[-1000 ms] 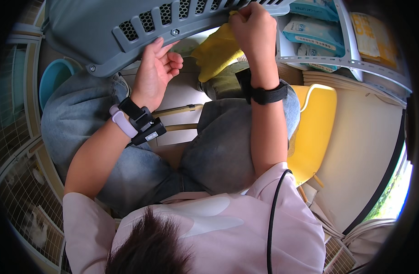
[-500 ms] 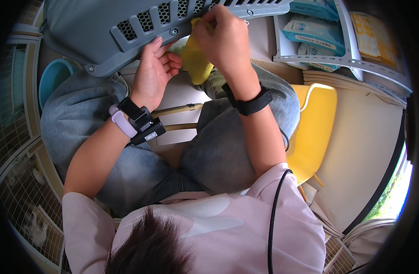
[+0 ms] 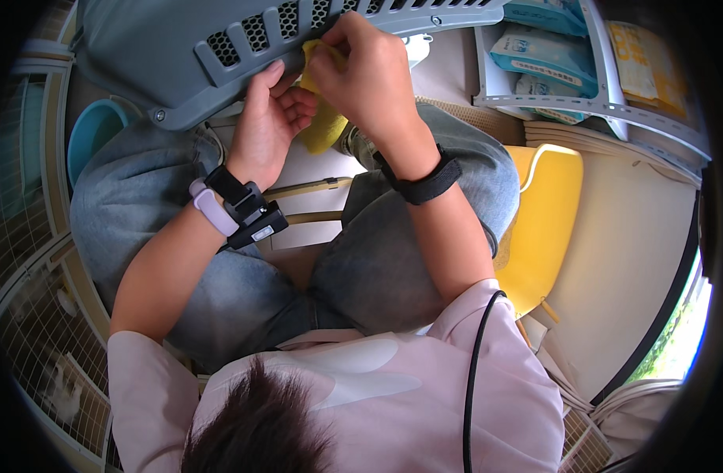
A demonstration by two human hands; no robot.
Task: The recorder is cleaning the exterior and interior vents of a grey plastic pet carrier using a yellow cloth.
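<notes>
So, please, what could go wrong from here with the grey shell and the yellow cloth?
The grey shell might slip: the left hand is only at its lower rim, fingers loosely curled. The yellow cloth could catch on something, since its end hangs loose below the right hand.

The person wears a pale pink short-sleeved T-shirt (image 3: 432,394) with a rounded whitish print (image 3: 361,384), and loose, faded blue jeans (image 3: 389,268), paler in patches. A black left wrist strap (image 3: 226,187) bears a boxy black device (image 3: 255,229) with a small white marking; a lilac band (image 3: 212,208) sits beside it. The right wrist strap (image 3: 428,188) is wide and black. One thick black cable (image 3: 472,370) runs over the shirt's right shoulder
</notes>
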